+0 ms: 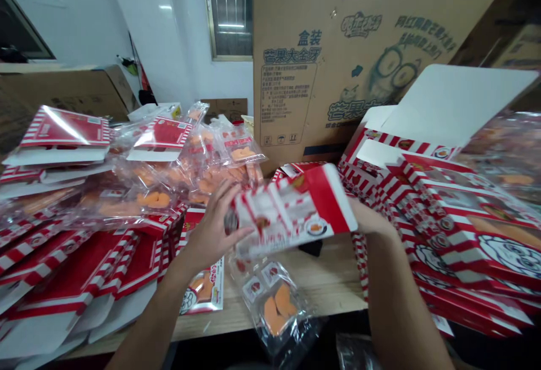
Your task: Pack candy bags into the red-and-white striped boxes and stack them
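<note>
Head view: person's left hand [213, 229] grasps a folded red-and-white striped paperboard carton [291, 212] by its left end, fingers curled over the edge; right hand [367, 217] is at the carton's right end, fingers hidden behind it, so can't tell if it's clenched or only supporting; carton is held tilted in the air between both hands, above a light wooden table [321, 280]; just below it, a clear plastic bag of orange heart-shaped sweets [274, 302] hangs partly over the table edge; a flat printed sleeve with an orange pic [207, 291] lies by the left wrist; on the L side, a pile of flat red-and-white striped cartons [71, 280] sits near the left hand, w/ a heap of clear bags of orange sweets [169, 178] behind it; on the R side, a tall slumped stack of red-and-white boxes [456, 229] sits beside the right hand, w/ an open white-flapped carton [452, 105] on top; behind, a big brown corrugated box w/ blue print and a cartoon face [325, 60] stands upright; further back, a barred window [228, 9] is set in a white wall [169, 37].
</note>
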Demonstrator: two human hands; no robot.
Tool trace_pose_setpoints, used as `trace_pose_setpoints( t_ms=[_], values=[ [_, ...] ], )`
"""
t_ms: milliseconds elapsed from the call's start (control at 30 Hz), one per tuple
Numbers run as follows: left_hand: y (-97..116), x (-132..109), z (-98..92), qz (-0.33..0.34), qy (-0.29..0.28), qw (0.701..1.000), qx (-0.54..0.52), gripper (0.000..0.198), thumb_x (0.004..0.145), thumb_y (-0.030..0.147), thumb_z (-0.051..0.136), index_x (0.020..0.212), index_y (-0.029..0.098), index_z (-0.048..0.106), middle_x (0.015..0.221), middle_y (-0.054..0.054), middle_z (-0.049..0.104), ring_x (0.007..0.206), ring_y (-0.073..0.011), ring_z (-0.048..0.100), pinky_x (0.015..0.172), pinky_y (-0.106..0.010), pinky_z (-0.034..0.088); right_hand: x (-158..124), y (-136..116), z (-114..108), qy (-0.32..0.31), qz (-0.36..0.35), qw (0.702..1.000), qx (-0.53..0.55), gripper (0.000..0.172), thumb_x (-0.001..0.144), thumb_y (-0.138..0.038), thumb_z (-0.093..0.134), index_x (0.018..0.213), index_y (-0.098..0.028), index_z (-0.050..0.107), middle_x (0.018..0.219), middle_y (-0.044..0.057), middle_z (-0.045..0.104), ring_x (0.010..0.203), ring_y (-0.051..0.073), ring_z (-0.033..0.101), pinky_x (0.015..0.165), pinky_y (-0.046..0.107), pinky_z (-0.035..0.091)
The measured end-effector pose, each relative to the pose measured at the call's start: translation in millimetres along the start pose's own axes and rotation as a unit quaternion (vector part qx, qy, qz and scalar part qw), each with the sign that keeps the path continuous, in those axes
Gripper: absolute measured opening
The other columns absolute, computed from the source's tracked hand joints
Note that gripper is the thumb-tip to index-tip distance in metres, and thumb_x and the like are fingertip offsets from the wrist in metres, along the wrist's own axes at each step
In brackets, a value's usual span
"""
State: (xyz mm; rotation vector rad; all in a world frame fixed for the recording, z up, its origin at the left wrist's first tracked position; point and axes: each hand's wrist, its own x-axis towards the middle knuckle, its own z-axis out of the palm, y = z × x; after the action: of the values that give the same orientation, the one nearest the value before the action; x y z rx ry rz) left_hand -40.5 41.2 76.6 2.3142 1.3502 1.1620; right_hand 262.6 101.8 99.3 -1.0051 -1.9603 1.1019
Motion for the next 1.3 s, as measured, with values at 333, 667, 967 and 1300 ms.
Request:
trace_pose_setpoints(
  t_ms=[333, 667, 967, 1300],
  values=[
    [-9.5, -13.9, -1.3, -0.311, 0.14, 0.891, -0.298, 0.03, 0.072, 0.047, 0.062, 0.075, 0.017, 0.061, 0.063, 0.002, 0.061, 0.056, -0.0127, 0.057, 0.053, -0.022, 0.047, -7.1, 56.6, 114.1, -0.044, 0.208, 0.977, -0.02, 0.04, 0.085, -0.046, 0.041, 0.089, -0.012, 0.063, 0.081, 0.008, 0.066, 0.072, 0.017, 0.06, 0.066, 0.028, 0.046],
    [-72.3, -22.2, -30.9, -0.343, 0.48, 0.773, -0.234, 0.025, 0.069, 0.042, 0.061, 0.073, 0.018, 0.058, 0.066, 0.004, 0.059, 0.055, -0.0097, 0.052, 0.053, -0.021, 0.043, -58.0, 109.7, 181.4, 0.023, 0.276, 0.959, -0.062, 0.009, 0.06, -0.013, 0.058, 0.057, -0.017, 0.051, 0.056, -0.002, 0.051, 0.062, 0.016, 0.052, 0.061, 0.027, 0.038],
    [-71.2, -32.7, -40.3, -0.398, 0.505, 0.736, -0.213, 0.025, 0.07, 0.035, 0.059, 0.084, 0.015, 0.063, 0.071, 0.005, 0.058, 0.062, -0.0087, 0.051, 0.061, -0.021, 0.042, -59.0, 68.7, 120.5, 0.283, 0.171, 0.935, 0.132, 0.029, 0.07, -0.046, 0.056, 0.081, -0.021, 0.049, 0.063, -0.005, 0.052, 0.055, 0.012, 0.05, 0.054, 0.025, 0.043],
    [-15.7, -51.2, 19.6, -0.42, 0.174, 0.819, -0.35, 0.032, 0.062, 0.044, 0.071, 0.076, 0.015, 0.067, 0.07, -0.002, 0.067, 0.071, -0.0198, 0.063, 0.064, -0.027, 0.05, -8.3, 19.2, 85.7, 0.559, 0.046, 0.752, 0.346, 0.03, 0.06, -0.04, 0.069, 0.074, -0.02, 0.051, 0.064, -0.009, 0.054, 0.057, 0.007, 0.053, 0.059, 0.02, 0.045]
  ],
)
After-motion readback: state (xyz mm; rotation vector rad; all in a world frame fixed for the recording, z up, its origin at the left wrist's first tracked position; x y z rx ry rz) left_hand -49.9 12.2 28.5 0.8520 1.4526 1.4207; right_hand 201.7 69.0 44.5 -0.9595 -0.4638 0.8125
